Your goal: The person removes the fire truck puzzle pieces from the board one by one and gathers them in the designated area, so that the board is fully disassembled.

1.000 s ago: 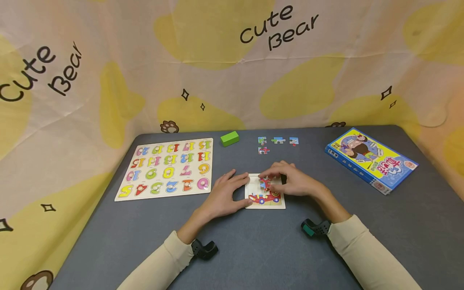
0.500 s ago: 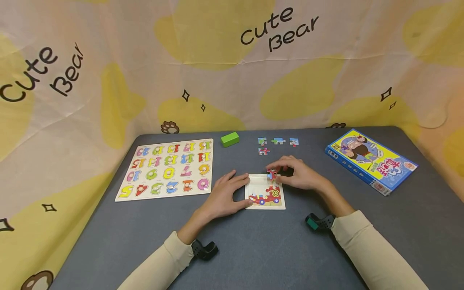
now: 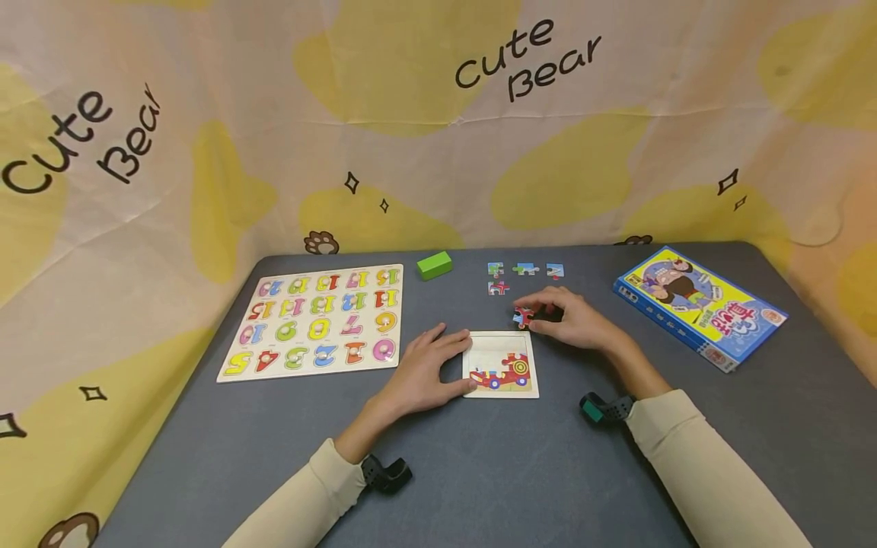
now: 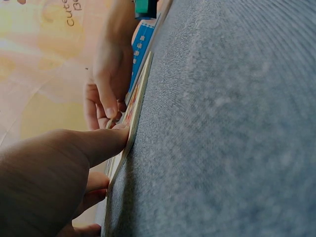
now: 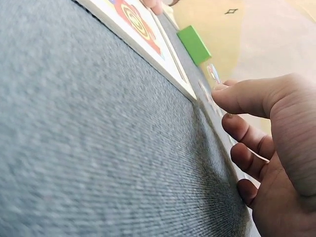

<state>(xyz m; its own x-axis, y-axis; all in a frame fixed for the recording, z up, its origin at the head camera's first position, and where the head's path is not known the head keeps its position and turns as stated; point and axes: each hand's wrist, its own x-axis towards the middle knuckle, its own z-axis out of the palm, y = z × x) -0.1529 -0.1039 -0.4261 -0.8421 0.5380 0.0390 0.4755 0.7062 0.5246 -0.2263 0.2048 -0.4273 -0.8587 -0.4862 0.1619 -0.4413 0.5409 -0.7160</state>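
Working on grey tabletop before yellow-blotched "Cute Bear" fabric backdrop. Touching puzzle tray with left hand spread at its left edge. Pinching red jigsaw piece in right hand, now holding it past tray's far right corner, no longer over tray.

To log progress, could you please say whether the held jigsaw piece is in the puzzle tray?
Out: the right hand pinches the jigsaw piece beyond the puzzle tray.
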